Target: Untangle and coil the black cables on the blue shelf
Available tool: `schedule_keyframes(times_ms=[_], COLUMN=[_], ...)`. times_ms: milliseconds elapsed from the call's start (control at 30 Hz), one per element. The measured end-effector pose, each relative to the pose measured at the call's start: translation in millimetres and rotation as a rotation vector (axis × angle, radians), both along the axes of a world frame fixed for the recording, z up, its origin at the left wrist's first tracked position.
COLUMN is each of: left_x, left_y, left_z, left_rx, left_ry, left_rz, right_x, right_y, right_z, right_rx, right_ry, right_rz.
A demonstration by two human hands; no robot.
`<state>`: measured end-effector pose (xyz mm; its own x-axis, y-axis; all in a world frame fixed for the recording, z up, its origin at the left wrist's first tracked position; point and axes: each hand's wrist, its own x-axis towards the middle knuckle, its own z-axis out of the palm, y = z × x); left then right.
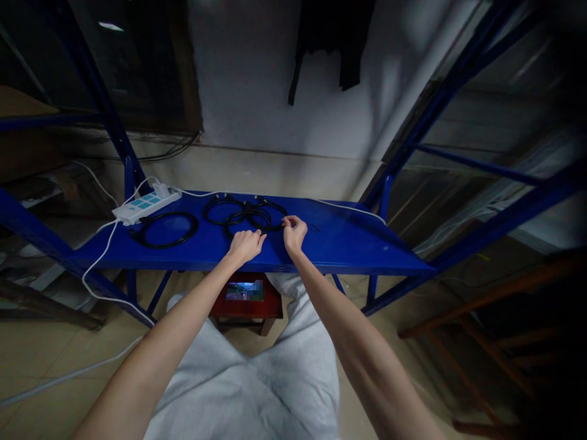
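Slim, slightly shiny black cables (250, 214) lie in overlapping round loops just left of the middle of the blue shelf (358, 244), their pale-tipped ends toward its back edge. The right grip (294, 235) has thumb and finger pressed together, pinching the loops' right side. The left grip (245, 246) curls near the front edge; whether it holds anything I cannot tell. A separate black coil (161, 246) lies toward the left end, beside a white power strip (140, 211).
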<state>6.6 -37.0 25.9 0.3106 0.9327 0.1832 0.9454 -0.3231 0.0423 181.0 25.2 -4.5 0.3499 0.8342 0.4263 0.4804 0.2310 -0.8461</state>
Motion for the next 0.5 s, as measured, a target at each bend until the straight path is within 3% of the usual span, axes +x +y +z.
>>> schedule_keyframes(times_ms=[133,267,367,500], left_x=[0,1,1,2], left_y=[2,3,2,1], left_z=[-1.4,-3.8,-4.0,-3.1], left_rx=[0.007,0.022,0.029,0.012], left_ry=[0.014,0.019,0.022,0.030], left_rz=[-0.008,-0.028,-0.030,-0.042], right_x=[46,114,149,163], right_y=[9,15,11,10], right_z=[20.9,40.8,44.8,43.7], right_rx=[0.006,-0.155,-0.292,-0.376], right_ry=[-0.084,-0.273,-0.535,-0.701], right_rz=[-0.150,-0.221,-0.162,-0.042])
